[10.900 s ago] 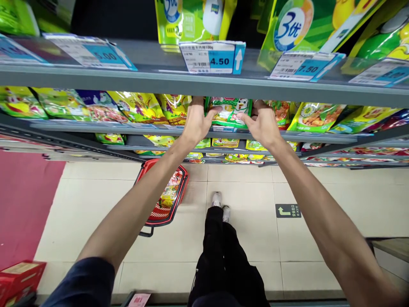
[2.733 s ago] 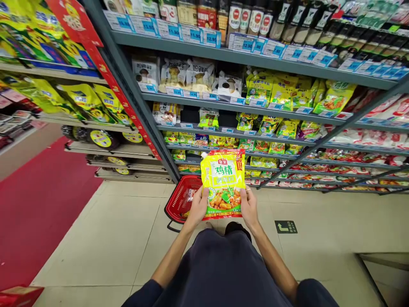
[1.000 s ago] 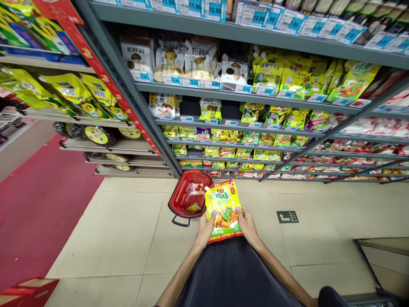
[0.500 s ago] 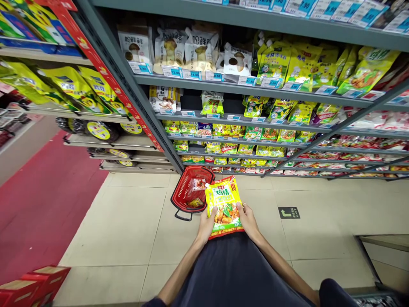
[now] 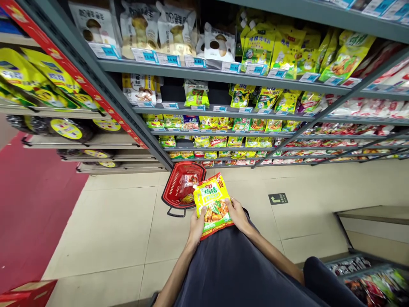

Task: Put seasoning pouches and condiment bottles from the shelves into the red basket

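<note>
Our left hand and right hand grip opposite edges of a chicken-essence pouch, held just beside the red shopping basket; a loose hold on its slick film could drop it.

The pouch is yellow with a green band and red hem; at eleven o'clock, the basket is red mesh.

Bright, even light; wide-angle distortion bends the shelves near the edges.
</note>
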The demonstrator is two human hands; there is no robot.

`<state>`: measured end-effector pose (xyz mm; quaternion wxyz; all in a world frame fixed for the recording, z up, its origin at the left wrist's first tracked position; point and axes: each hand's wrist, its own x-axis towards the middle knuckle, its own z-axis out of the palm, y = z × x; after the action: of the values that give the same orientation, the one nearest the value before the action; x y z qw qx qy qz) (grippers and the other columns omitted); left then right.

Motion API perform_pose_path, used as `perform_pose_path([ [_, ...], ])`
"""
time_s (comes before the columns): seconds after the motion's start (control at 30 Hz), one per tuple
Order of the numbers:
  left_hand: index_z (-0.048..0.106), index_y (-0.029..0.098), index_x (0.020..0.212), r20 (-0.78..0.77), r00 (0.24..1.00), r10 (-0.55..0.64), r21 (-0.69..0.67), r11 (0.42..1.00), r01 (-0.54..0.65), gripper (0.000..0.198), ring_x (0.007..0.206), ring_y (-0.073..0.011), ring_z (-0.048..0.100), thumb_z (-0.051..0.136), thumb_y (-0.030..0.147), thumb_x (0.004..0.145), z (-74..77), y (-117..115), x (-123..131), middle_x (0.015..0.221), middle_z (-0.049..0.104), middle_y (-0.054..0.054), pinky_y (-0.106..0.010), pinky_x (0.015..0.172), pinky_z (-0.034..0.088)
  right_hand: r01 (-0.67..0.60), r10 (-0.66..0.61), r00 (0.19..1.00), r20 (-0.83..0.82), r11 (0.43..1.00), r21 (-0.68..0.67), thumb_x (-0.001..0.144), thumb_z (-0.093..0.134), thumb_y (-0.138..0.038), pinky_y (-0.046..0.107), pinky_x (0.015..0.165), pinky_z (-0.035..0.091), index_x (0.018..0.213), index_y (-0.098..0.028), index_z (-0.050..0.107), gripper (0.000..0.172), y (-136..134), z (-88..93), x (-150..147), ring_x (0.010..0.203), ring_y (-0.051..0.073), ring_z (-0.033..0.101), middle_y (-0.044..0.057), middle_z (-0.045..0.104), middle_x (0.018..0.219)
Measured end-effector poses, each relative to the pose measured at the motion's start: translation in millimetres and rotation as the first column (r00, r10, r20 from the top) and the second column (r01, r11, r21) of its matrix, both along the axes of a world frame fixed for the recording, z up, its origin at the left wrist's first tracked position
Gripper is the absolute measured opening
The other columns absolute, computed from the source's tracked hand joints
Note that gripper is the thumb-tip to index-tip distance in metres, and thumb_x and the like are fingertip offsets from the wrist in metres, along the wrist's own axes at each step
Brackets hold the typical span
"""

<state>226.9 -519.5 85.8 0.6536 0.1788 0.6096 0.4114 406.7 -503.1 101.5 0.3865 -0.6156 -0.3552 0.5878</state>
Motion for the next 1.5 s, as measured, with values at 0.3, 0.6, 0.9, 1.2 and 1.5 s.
perform_pose_path([
  [0.3, 0.068, 0.014, 0.111, -0.015, 1.0, -0.017, -0.002, 1.0, 0.017, 0.047, 0.081, -0.0257, 0.079, 0.076, 0.052, 0.083, -9.1, 0.7, 4.1, 0.105, 0.08, -0.016, -0.04, 0.08, 0.064, 0.026, -0.025, 0.999, -0.042, 0.999, 0.025, 0.089, 0.057, -0.067, 0.032, 0.068, 0.059, 0.103, -0.024, 0.064, 0.045, -5.1, -13.9, 5.6, 0.076, 0.022, 0.074, 0.003, 0.078, 0.094],
  [0.6, 0.069, 0.013, 0.107, 0.003, 0.999, -0.049, 0.044, 0.998, 0.048, 0.057, 0.084, -0.028, 0.079, 0.078, 0.059, 0.077, -11.6, 4.5, 11.5, 0.104, 0.079, -0.017, -0.04, 0.079, 0.064, 0.055, -0.054, 0.998, -0.035, 0.998, 0.028, 0.088, 0.057, -0.069, 0.03, 0.065, 0.058, 0.093, -0.024, 0.062, 0.046, -11.2, -14.0, 13.4, 0.079, 0.023, 0.074, 0.004, 0.079, 0.094],
  [0.9, 0.065, 0.012, 0.123, 0.084, 0.996, -0.016, 0.143, 0.99, 0.004, 0.064, 0.094, -0.0298, 0.078, 0.075, 0.058, 0.08, -1.2, 10.0, 11.5, 0.111, 0.078, -0.018, -0.04, 0.084, 0.063, 0.037, -0.032, 0.997, -0.075, 0.997, 0.063, 0.088, 0.058, -0.068, 0.032, 0.063, 0.058, 0.103, -0.023, 0.063, 0.047, -7.1, -21.1, 15.8, 0.074, 0.023, 0.074, 0.007, 0.079, 0.098],
  [1.2, 0.068, 0.011, 0.114, 0.039, 0.999, 0.035, 0.123, 0.992, -0.039, 0.06, 0.087, -0.0307, 0.078, 0.075, 0.06, 0.079, -4.3, -3.7, 4.1, 0.109, 0.078, -0.019, -0.04, 0.077, 0.064, -0.039, 0.041, 0.997, -0.063, 0.998, 0.044, 0.09, 0.056, -0.066, 0.032, 0.061, 0.059, 0.103, -0.024, 0.063, 0.045, -6.9, -19.3, 6.8, 0.071, 0.023, 0.074, 0.005, 0.08, 0.095],
  [1.5, 0.068, 0.011, 0.118, 0.056, 0.997, 0.057, 0.147, 0.987, -0.065, 0.061, 0.094, -0.0307, 0.078, 0.075, 0.059, 0.08, -7.2, -3.5, 0.0, 0.118, 0.076, -0.02, -0.042, 0.085, 0.063, -0.06, 0.064, 0.992, -0.112, 0.997, 0.042, 0.087, 0.062, -0.064, 0.035, 0.062, 0.061, 0.111, -0.023, 0.063, 0.048, -4.0, -10.3, 0.7, 0.077, 0.027, 0.076, 0.007, 0.08, 0.098],
])
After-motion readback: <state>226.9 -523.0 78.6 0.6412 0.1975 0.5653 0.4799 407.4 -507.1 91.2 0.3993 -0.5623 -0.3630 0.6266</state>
